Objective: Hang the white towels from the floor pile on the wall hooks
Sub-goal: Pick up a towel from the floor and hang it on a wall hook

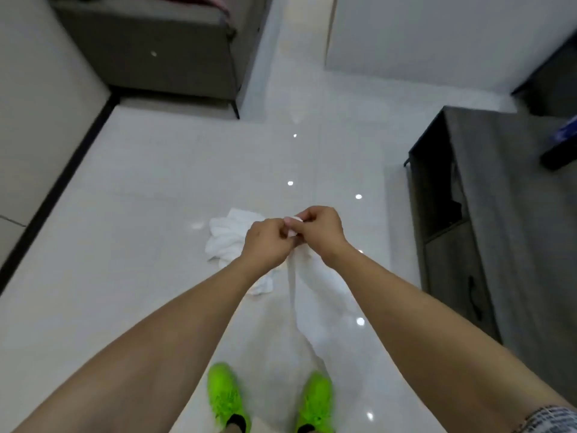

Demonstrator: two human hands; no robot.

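Nearest the camera, two bright green shoes [228,398] stood on the glossy white tiled floor [140,214], one on each side of a white towel [315,295] that hung straight down between the forearms, its lower end blurred and hard to separate from the pale tiles. Both bare arms reached forward and met above it. The left hand [265,242] had its fingers curled inward, pinching the towel's top edge, and the right hand [321,229] was likewise curled, with thumb and fingertips clamped on the same bunched corner; a small fold of white cloth showed between the two hands, which were touching or nearly touching. A patterned sleeve edge [552,414] showed at the right upper arm. Just beyond and partly under the left hand, the floor pile of white towels [228,239] lay crumpled on the tiles. To the right stood a dark grey cabinet [487,214] with an open shelf, and a dark object with blue on it rested on its top, too blurred to name. A black skirting strip [62,182] ran along the left wall. Farthest off, a grey sofa [156,48] on thin dark legs stood at the upper left, with a white wall [437,35] at the upper right.
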